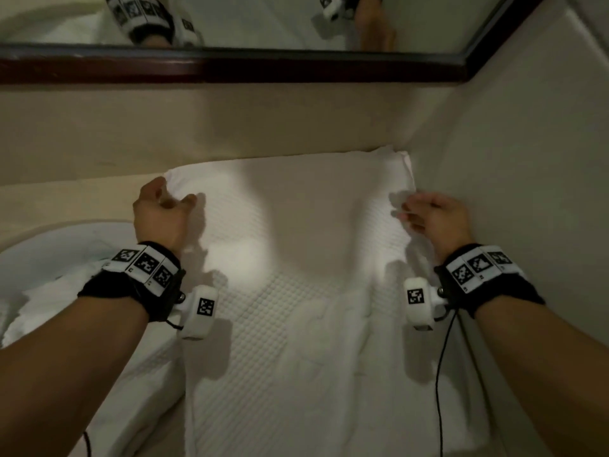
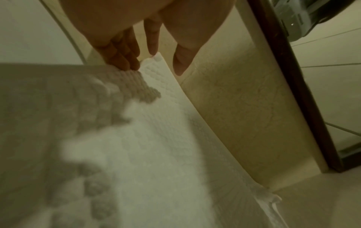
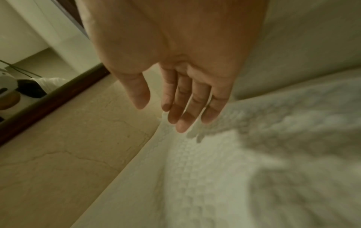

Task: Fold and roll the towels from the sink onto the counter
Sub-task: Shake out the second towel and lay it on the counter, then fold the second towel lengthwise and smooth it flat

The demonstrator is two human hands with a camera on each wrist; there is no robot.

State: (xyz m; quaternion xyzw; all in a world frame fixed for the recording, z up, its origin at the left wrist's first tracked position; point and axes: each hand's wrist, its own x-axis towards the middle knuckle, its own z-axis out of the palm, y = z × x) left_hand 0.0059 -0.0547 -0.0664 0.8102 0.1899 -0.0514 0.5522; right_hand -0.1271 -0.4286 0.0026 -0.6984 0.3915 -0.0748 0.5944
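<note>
White waffle-weave towel (image 1: pixel 290 291): spread flat along the beige stone counter (image 1: pixel 82 199), far edge against the back wall, right edge against the side wall. Left hand (image 1: pixel 164 212) and right hand (image 1: pixel 435 219) over the far corners, fingers relaxed, gripping nothing. Best pinched at both corners together, drawn evenly toward the near edge, edges matched. More crumpled white towels (image 1: pixel 49 301) waiting in the white basin (image 1: pixel 49 239) at left. Side wall crowding the right hand; dark-framed mirror (image 1: pixel 263 65) above.

A bathroom, perhaps a hotel's. A beige stone counter (image 1: pixel 82 196) holds a white sink (image 1: pixel 49 239) with towels (image 1: pixel 49 301) in it, and a dark wood-framed mirror (image 1: pixel 230 65) hangs on the wall above. Another white towel (image 1: pixel 280 291) lies spread on the counter.
</note>
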